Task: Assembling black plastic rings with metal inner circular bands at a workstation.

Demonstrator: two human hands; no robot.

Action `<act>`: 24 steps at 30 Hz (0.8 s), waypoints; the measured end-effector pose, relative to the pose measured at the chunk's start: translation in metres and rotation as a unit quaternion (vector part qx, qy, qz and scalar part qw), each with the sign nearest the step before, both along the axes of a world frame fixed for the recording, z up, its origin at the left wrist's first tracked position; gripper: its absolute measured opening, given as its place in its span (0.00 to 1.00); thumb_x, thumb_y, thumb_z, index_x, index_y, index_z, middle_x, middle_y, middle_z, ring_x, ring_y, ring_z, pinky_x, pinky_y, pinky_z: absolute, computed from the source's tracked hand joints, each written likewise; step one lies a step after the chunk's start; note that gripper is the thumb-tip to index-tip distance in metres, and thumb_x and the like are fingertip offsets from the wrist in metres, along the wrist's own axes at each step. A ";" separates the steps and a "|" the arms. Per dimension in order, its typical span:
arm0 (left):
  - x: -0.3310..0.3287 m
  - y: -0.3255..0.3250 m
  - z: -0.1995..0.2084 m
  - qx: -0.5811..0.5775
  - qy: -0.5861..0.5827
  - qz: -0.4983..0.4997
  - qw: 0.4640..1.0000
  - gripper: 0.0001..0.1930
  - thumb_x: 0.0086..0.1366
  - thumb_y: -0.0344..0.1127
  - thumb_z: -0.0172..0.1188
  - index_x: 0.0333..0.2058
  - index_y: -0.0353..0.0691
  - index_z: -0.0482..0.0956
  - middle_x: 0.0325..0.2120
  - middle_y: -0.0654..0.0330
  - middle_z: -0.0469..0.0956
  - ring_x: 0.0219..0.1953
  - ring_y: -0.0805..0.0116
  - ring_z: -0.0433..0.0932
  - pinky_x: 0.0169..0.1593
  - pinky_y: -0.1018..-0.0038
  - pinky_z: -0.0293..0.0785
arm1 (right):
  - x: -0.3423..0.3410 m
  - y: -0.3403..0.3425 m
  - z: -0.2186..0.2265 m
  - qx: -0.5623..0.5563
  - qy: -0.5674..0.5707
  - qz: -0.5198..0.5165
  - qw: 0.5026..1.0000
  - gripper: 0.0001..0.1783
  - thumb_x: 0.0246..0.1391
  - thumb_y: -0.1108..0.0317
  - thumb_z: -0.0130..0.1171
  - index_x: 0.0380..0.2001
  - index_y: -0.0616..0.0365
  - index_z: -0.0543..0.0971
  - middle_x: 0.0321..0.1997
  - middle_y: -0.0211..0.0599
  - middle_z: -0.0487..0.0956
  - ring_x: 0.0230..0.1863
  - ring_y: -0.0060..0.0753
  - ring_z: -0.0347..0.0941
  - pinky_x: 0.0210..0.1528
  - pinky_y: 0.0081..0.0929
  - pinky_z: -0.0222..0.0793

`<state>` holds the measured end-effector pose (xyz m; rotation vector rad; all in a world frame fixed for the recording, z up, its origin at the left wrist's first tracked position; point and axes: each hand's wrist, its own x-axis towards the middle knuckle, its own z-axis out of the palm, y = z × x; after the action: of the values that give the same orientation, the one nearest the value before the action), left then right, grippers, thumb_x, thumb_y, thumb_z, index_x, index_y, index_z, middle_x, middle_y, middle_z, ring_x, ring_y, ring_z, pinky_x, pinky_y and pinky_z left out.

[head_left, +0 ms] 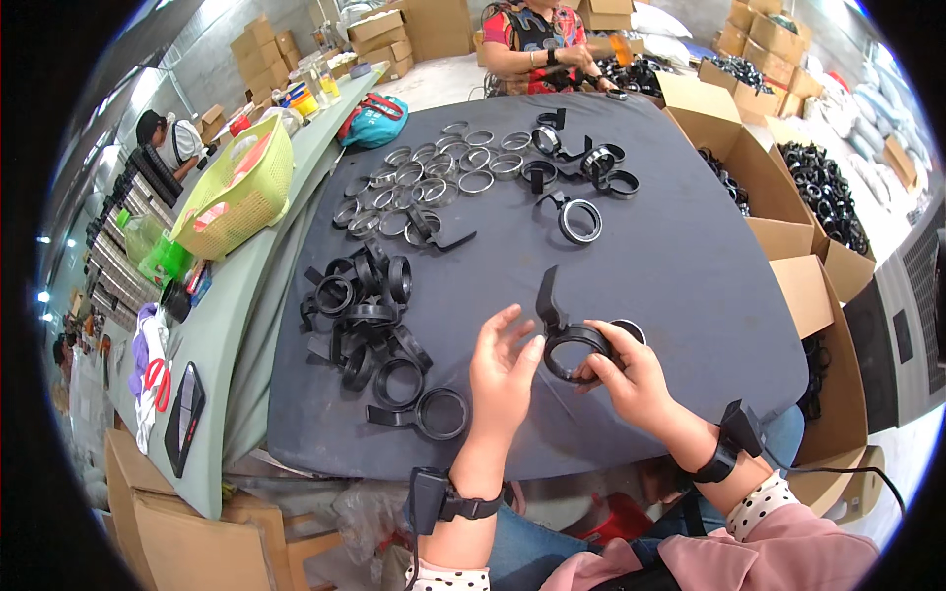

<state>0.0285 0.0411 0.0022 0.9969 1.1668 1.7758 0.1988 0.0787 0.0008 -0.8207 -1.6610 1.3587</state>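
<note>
My right hand point(631, 372) grips a black plastic ring with a long flat tab point(552, 303), thumb and fingers on its right side. The tab points up and away from me. Just left of the ring, my left hand point(505, 369) has its fingers apart and holds nothing. Part of a silver-edged ring point(641, 328) shows behind my right hand; whether I hold it or it lies on the table, I cannot tell. A heap of black tabbed rings point(370, 313) lies to the left, with a single tabbed ring point(440, 414) at its near end.
Loose silver rings point(475, 182) cover the far left of the dark table point(680, 246). Black rings with silver inside point(579, 222) lie far right. Open cartons point(788, 236) line the right. A green side table point(222, 394) bears a yellow basket point(281, 182). Another person point(537, 49) works opposite.
</note>
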 end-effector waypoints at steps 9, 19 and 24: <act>-0.010 0.000 -0.006 -0.085 -0.194 -0.119 0.970 0.13 0.72 0.43 0.51 0.37 0.37 0.73 0.43 0.51 0.78 0.46 0.63 0.78 0.46 0.69 0.79 | 0.033 0.019 -0.013 0.151 -0.163 -0.104 0.969 0.19 0.51 0.69 0.65 0.46 0.64 0.77 0.42 0.42 0.76 0.40 0.35 0.76 0.40 0.33 0.74; 0.000 0.018 -0.039 -0.100 -0.051 0.056 0.992 0.09 0.70 0.40 0.54 0.42 0.43 0.73 0.49 0.63 0.73 0.52 0.72 0.71 0.49 0.67 0.68 | 0.046 0.029 -0.033 0.429 -0.314 -0.125 0.838 0.44 0.34 0.65 0.73 0.58 0.61 0.67 0.59 0.46 0.67 0.61 0.51 0.62 0.60 0.44 0.59; 0.003 0.013 -0.043 -0.067 -0.076 0.018 0.995 0.07 0.64 0.26 0.58 0.40 0.36 0.73 0.49 0.53 0.71 0.49 0.71 0.71 0.46 0.78 0.68 | 0.045 0.021 -0.014 0.575 -0.222 -0.173 0.768 0.37 0.32 0.74 0.68 0.53 0.57 0.70 0.59 0.46 0.70 0.53 0.46 0.67 0.53 0.45 0.61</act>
<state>0.0314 0.0545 -0.0406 0.7524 1.1962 1.7428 0.2434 0.0994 -0.0127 -0.6144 -2.1064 -0.2660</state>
